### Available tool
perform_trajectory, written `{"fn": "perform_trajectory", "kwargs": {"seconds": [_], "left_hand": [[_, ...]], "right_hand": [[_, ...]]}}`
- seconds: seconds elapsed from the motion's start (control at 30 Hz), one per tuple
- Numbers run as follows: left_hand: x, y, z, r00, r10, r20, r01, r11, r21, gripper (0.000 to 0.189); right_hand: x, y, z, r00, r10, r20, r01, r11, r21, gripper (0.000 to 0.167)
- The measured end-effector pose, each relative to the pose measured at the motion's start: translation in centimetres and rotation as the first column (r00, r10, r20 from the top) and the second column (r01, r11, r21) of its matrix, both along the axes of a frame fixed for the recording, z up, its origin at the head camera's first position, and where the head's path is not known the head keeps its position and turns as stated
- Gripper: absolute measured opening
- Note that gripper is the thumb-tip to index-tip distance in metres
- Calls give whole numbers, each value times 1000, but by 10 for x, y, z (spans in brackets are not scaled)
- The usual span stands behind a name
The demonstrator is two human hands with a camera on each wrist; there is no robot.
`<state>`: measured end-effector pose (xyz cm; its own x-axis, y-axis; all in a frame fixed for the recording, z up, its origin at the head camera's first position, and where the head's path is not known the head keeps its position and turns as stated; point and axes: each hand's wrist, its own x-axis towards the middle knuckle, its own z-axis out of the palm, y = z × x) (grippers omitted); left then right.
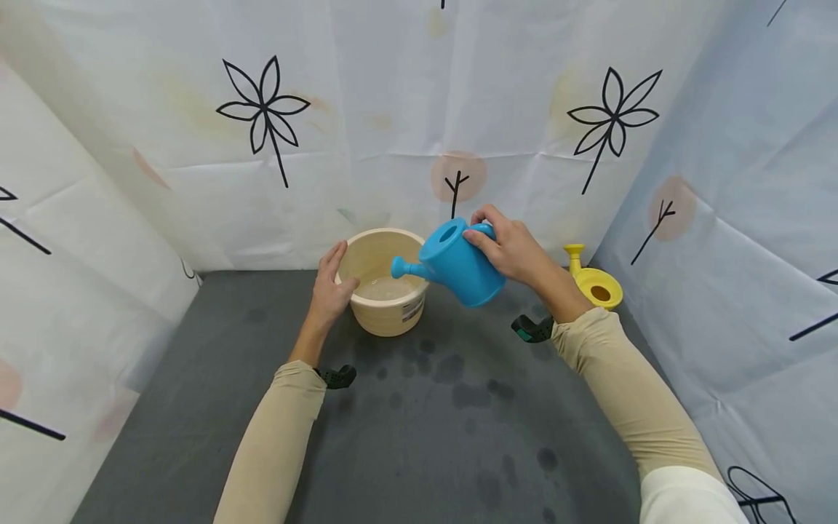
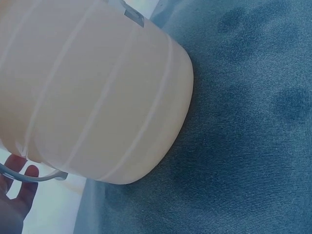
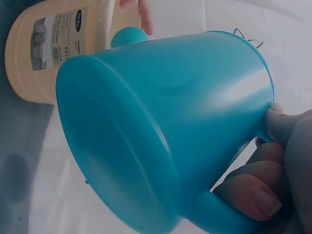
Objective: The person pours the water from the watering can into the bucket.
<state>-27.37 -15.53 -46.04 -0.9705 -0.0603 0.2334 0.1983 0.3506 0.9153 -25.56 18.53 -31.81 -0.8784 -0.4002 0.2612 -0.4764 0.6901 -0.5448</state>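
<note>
The step in hand looks like pouring: a bright blue plastic watering can (image 1: pixel 458 266) leans toward a round cream plastic bucket (image 1: pixel 382 320), its stubby spout (image 1: pixel 419 270) pointing to 9 o'clock and its rounded tip over the bucket's mouth, though no falling stream can be made out. Taking the back wall as 12 o'clock, the blue can hangs at the bucket's 3 o'clock, its base raised off the grey, spotted table (image 1: pixel 393 451), on which the bucket stands upright; something clear, probably a little water, lies on the bucket's floor. The next move seems to call for tipping the can further, so that the spout slopes down, with its tip well inside the rim and the bucket braced against a nudge. The person's right hand (image 1: pixel 513 247) has its fingers curled round the can's loop handle, with the thumb pressed near the can's top edge. The left hand (image 1: pixel 332 285) grasps the bucket's rim at about 9 o'clock, thumb hooked over the inside and fingers spread fairly straight along the outside; the left wrist view shows fingertips beside a slim grey carrying handle (image 2: pixel 34 178). A yellow plastic watering can (image 1: pixel 592 279) sits apart, just past the blue can's 3 o'clock, untouched.
</note>
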Motion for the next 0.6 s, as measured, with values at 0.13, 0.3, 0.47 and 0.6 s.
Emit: {"fn": "perform_trajectory", "kwargs": {"seconds": [0.13, 0.3, 0.47, 0.6], "left_hand": [[-1, 0, 0, 1000, 2, -16, -2, 1000, 18, 81], [-2, 1, -2, 999, 4, -35, -3, 999, 38, 83], [-2, 2, -3, 999, 12, -49, -10, 998, 56, 81], [-2, 3, -5, 999, 13, -50, -9, 997, 77, 80]], "right_hand": [[1, -1, 3, 1000, 2, 15, -2, 1000, 7, 26], [-1, -1, 4, 1000, 1, 31, -2, 1000, 20, 26], [-3, -1, 5, 999, 1, 38, -2, 1000, 26, 26], [-3, -1, 6, 999, 10, 42, -11, 1000, 28, 26]]}}
